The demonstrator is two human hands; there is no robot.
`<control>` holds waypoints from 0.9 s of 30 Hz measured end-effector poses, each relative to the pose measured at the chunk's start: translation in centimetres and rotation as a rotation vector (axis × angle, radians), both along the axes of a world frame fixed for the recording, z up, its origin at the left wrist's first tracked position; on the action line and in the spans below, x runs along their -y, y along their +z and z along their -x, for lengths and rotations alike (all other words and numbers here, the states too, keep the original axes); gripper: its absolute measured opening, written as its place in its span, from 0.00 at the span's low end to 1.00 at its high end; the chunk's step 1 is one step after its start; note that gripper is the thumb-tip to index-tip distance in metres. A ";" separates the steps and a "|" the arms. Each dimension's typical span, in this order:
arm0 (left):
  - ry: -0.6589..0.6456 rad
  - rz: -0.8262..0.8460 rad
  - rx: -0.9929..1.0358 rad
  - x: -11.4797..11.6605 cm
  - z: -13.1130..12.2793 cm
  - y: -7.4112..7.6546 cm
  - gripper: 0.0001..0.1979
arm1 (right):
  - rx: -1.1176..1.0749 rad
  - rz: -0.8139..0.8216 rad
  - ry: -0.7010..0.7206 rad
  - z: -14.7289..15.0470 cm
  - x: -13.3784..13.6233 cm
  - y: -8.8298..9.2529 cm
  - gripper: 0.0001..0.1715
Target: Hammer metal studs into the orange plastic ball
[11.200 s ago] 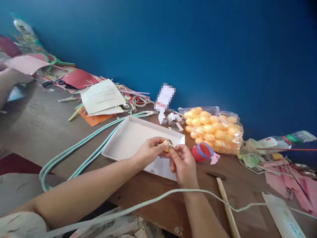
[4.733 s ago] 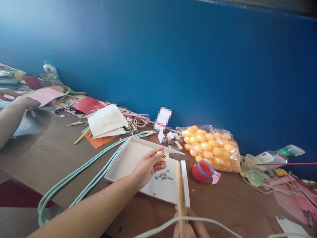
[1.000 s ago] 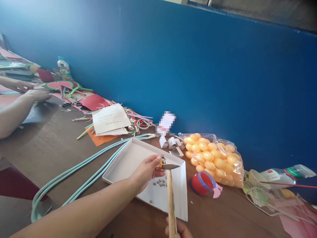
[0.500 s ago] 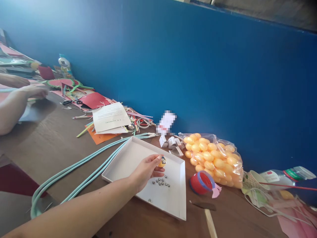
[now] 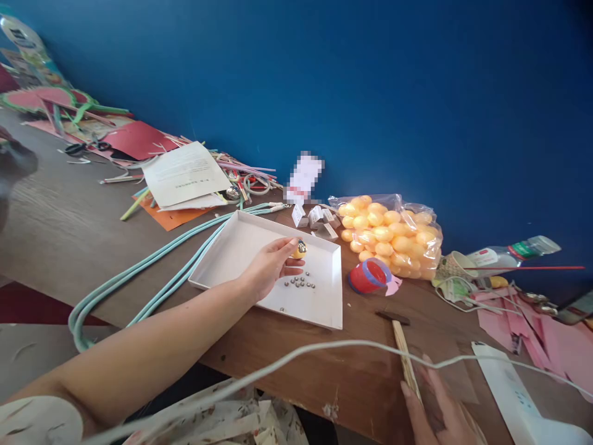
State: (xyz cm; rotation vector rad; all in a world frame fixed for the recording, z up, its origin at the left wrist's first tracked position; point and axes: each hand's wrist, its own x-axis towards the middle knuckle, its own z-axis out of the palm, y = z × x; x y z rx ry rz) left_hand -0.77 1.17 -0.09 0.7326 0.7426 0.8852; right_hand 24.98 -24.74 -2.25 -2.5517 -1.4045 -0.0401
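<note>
Right of the white tray (image 5: 234,256), nearest you, your right hand (image 5: 438,411) lay open, fingers spread on the hammer (image 5: 404,355) handle. Over the tray, your left hand (image 5: 266,272) pinched a yellow ball (image 5: 299,250). Bag of balls (image 5: 393,238) lay beyond the tray.

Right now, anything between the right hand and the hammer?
Nothing visible. The right hand lies open with its fingertips at the handle of the hammer on the table. A white cord crosses that handle in the view; whether it touches cannot be told.
</note>
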 end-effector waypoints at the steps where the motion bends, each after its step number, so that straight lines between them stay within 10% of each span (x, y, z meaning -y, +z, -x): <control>1: -0.001 -0.001 0.003 0.0 0.0 0.0 0.17 | -0.048 -0.032 0.018 1.3 -1.0 0.3 0.32; 13: 0.010 -0.014 -0.048 0.2 -0.1 0.4 0.16 | 0.038 -0.080 0.604 9.4 -15.2 3.0 0.17; 21: 0.017 0.014 -0.069 -0.1 -0.3 0.1 0.16 | 0.186 0.085 0.522 10.3 -18.6 2.2 0.09; 27: 0.009 0.023 -0.052 -0.1 -0.2 0.1 0.18 | -0.299 -0.184 0.401 10.0 -18.7 2.4 0.05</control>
